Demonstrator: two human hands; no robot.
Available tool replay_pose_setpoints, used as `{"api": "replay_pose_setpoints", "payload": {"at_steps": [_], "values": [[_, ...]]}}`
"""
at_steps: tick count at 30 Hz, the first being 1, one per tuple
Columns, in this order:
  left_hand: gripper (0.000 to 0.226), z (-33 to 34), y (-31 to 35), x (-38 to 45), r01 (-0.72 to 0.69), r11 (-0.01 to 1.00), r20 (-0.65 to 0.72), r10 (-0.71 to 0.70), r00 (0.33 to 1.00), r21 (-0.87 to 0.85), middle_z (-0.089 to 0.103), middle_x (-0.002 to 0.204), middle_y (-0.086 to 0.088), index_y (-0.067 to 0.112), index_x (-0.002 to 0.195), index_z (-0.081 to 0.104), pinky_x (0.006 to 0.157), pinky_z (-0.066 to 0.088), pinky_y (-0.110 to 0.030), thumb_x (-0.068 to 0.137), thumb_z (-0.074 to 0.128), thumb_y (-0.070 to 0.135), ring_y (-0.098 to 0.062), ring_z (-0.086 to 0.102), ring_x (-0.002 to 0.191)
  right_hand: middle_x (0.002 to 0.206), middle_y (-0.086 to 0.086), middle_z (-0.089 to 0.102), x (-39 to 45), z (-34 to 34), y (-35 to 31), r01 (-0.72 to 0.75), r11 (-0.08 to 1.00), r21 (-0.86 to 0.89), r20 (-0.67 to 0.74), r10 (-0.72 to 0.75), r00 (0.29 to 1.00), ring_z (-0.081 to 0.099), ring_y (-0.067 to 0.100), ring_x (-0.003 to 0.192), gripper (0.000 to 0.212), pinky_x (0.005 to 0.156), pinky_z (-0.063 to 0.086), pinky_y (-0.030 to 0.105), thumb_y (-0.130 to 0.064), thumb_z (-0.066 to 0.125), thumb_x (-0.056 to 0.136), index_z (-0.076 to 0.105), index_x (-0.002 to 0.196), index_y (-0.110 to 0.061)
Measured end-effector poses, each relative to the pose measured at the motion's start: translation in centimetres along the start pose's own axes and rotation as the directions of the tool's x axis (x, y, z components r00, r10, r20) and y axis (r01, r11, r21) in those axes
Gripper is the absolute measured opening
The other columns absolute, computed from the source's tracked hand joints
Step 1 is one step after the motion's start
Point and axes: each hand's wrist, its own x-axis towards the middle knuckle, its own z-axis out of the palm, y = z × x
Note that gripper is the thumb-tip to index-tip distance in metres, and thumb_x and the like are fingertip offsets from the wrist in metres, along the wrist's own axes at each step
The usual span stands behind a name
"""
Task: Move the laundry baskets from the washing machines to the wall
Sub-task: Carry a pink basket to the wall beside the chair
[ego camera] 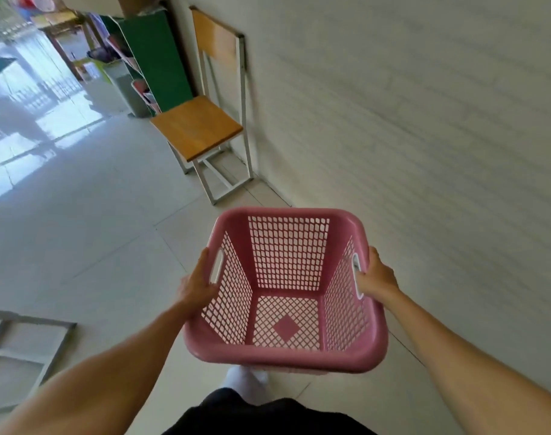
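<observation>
At the centre of the head view, just short of the wall, 1 empty pink plastic lattice laundry basket [286,290] is carried clear of the pale glossy floor tiles [79,240]. At 9 o'clock of the basket, the left hand [196,285] presses its fingers [202,265] flat along the outside of the rim beside the slot handle, closed against the plastic. At 3 o'clock, the right hand [376,276] has its fingers hooked through the opposite slot, gripping it. The basket looks like rigid moulded plastic: smooth rounded rim, diamond-mesh sides and base, a solid diamond patch in the bottom.

At 12 o'clock, the wooden-seated chair with a white metal frame [202,127] stands against the faintly ribbed white wall [424,136], which runs off to 3 o'clock.

By my reading, this basket is nearly delivered; setting it down by the wall remains. No washing machines or other baskets show, so the rest cannot be judged.
</observation>
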Motion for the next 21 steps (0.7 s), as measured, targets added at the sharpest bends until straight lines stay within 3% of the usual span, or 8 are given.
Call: {"api": "replay_pose_setpoints", "payload": {"at_steps": [3, 5, 7, 9, 14, 17, 19, 21], "values": [[0.099, -3.6, -0.3, 4.0, 0.002, 1.0, 0.048, -0.003, 0.999, 0.016, 0.064, 0.122, -0.017, 0.046, 0.151, -0.003, 0.08, 0.055, -0.04, 0.083, 0.068, 0.039, -0.03, 0.066, 0.089, 0.109, 0.011, 0.067, 2.3, 1.2, -4.9, 0.017, 1.0, 0.018, -0.002, -0.017, 1.0, 0.07, 0.027, 0.073, 0.051, 0.052, 0.056, 0.03, -0.025, 0.054, 0.098, 0.033, 0.145, -0.029], [0.104, -6.1, -0.3, 6.7, 0.012, 1.0, 0.076, -0.013, 0.997, 0.011, 0.063, 0.123, -0.021, 0.042, 0.152, -0.007, 0.083, 0.055, -0.043, 0.082, 0.069, 0.029, -0.032, 0.064, 0.086, 0.105, 0.009, 0.067, 3.8, 1.9, -7.7, 0.025, 0.998, 0.05, 0.001, -0.025, 1.0, 0.072, 0.027, 0.071, 0.048, 0.053, 0.06, 0.033, -0.024, 0.055, 0.099, 0.034, 0.142, -0.032], [0.108, -8.2, -0.2, 9.1, 0.028, 1.0, 0.11, -0.029, 0.994, 0.008, 0.057, 0.132, -0.022, 0.038, 0.153, -0.008, 0.087, 0.052, -0.045, 0.081, 0.071, 0.024, -0.037, 0.062, 0.096, 0.107, 0.008, 0.067, 5.3, 2.5, -10.1, 0.019, 0.995, 0.097, 0.009, -0.02, 1.0, 0.073, 0.027, 0.072, 0.055, 0.061, 0.065, 0.041, -0.022, 0.058, 0.097, 0.032, 0.143, -0.035], [0.112, -10.0, 0.1, 11.7, 0.046, 0.999, 0.137, -0.047, 0.989, 0.012, 0.054, 0.136, -0.021, 0.035, 0.153, -0.007, 0.091, 0.05, -0.047, 0.078, 0.075, 0.026, -0.041, 0.06, 0.106, 0.112, 0.007, 0.067, 6.9, 2.8, -12.1, 0.007, 0.991, 0.131, 0.018, -0.009, 1.0, 0.072, 0.024, 0.076, 0.058, 0.066, 0.065, 0.04, -0.021, 0.061, 0.096, 0.032, 0.145, -0.032], [0.1, -12.1, 3.4, 19.8, 0.015, 1.0, 0.11, -0.016, 0.994, 0.01, 0.052, 0.138, -0.019, 0.018, 0.154, 0.006, 0.095, 0.046, -0.05, 0.082, 0.074, 0.024, -0.041, 0.055, 0.116, 0.117, 0.011, 0.067, 12.1, 4.1, -15.5, -0.061, 0.977, 0.203, 0.016, 0.059, 0.998, 0.073, 0.024, 0.075, 0.062, 0.063, 0.064, 0.037, -0.021, 0.059, 0.098, 0.027, 0.151, -0.029], [0.08, -12.6, 6.1, 25.0, -0.021, 0.998, 0.122, 0.015, 0.992, 0.052, 0.057, 0.131, -0.019, 0.011, 0.149, 0.02, 0.087, 0.05, -0.047, 0.085, 0.069, 0.019, -0.036, 0.059, 0.101, 0.116, 0.012, 0.067, 16.4, 4.6, -16.6, -0.123, 0.966, 0.226, 0.007, 0.125, 0.992, 0.071, 0.025, 0.075, 0.054, 0.063, 0.065, 0.038, -0.015, 0.059, 0.097, 0.036, 0.144, -0.025], [0.065, -12.8, 7.8, 28.7, -0.06, 0.995, 0.123, 0.05, 0.991, 0.077, 0.062, 0.122, -0.017, 0.012, 0.14, 0.028, 0.078, 0.052, -0.044, 0.087, 0.065, 0.019, -0.028, 0.058, 0.086, 0.112, 0.01, 0.067, 19.3, 4.6, -17.5, -0.167, 0.962, 0.216, 0.011, 0.169, 0.986, 0.067, 0.021, 0.07, 0.048, 0.054, 0.06, 0.03, -0.012, 0.059, 0.095, 0.042, 0.138, -0.024], [0.064, -12.8, 9.5, 32.5, -0.089, 0.99, 0.15, 0.072, 0.986, 0.111, 0.063, 0.118, -0.014, 0.014, 0.141, 0.027, 0.075, 0.051, -0.042, 0.088, 0.064, 0.018, -0.027, 0.057, 0.084, 0.109, 0.008, 0.066, 22.0, 4.8, -18.4, -0.213, 0.952, 0.219, 0.028, 0.213, 0.977, 0.062, 0.015, 0.065, 0.044, 0.047, 0.051, 0.024, -0.01, 0.058, 0.095, 0.045, 0.135, -0.022]]}}
